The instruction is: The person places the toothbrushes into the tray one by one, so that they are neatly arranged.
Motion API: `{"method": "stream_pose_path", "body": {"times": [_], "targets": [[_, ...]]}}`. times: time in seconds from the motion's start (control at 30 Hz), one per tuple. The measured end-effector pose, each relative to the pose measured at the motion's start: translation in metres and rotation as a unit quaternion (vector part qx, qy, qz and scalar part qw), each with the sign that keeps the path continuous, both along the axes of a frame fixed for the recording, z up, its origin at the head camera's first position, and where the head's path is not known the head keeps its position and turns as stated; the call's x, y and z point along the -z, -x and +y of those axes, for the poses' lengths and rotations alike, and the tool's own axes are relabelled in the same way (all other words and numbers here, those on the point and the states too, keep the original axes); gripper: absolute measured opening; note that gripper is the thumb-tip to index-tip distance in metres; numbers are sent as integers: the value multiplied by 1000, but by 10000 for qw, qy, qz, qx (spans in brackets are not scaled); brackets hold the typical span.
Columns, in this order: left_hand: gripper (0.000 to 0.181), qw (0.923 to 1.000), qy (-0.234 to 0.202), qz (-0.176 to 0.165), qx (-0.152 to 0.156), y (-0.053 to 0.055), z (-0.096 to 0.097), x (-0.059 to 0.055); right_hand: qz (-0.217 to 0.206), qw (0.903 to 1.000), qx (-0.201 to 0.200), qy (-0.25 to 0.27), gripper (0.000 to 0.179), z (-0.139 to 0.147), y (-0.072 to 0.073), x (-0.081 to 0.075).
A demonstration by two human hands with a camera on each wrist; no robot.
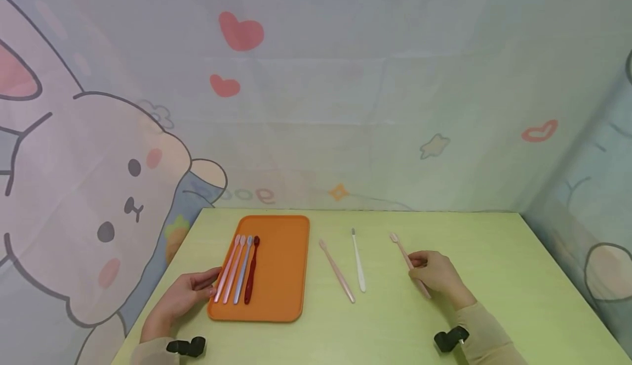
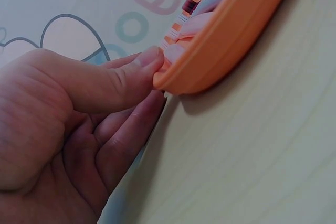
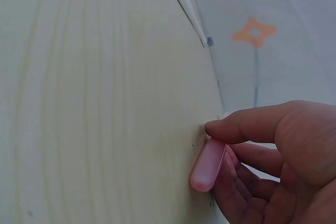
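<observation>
My left hand (image 1: 180, 299) pinches the left rim of an orange tray (image 1: 278, 277), thumb on top and fingers below, as the left wrist view shows. Along the tray's left side lie two pink toothbrushes, a blue toothbrush (image 1: 243, 270) and a dark red toothbrush (image 1: 252, 270), side by side with heads to the back. On the right, my right hand (image 1: 439, 277) pinches a pale pink toothbrush (image 3: 208, 166) by its handle between thumb and fingers; its head points to the back left. Whether this brush touches the table is hard to tell.
Between the tray and my right hand, another pink toothbrush (image 1: 338, 271) and a white toothbrush (image 1: 359, 263) lie on the light yellow-green table (image 1: 518, 288). A printed cloth (image 1: 316, 134) with a rabbit and hearts hangs behind the table.
</observation>
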State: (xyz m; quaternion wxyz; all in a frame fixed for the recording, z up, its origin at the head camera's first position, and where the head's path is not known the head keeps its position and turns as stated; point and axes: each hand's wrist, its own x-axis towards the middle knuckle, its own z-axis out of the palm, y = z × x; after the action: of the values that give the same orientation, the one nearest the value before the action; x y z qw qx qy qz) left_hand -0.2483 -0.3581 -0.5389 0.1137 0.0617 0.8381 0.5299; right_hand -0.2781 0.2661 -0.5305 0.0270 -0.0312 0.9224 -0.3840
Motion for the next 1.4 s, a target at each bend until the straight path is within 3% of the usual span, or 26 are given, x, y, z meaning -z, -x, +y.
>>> {"method": "stream_pose_path", "body": {"times": [0.37,0.5,0.83,1.4], "targets": [[58,10000,-93,-25,0,-1,-1,2,-56,9999,95,133,45,-4,-2,-5],[58,9999,2,-83,-85,-1,0,0,-185,9984,177,496,47,-7,-2,-4],[58,9997,-55,-171,-160,-2,1,-1,-394,9833,169,1767,53,-20,-4,-2],[58,10000,-22,-86,29,1,1,0,-554,9672,124,2478,59,-39,-6,1]]}}
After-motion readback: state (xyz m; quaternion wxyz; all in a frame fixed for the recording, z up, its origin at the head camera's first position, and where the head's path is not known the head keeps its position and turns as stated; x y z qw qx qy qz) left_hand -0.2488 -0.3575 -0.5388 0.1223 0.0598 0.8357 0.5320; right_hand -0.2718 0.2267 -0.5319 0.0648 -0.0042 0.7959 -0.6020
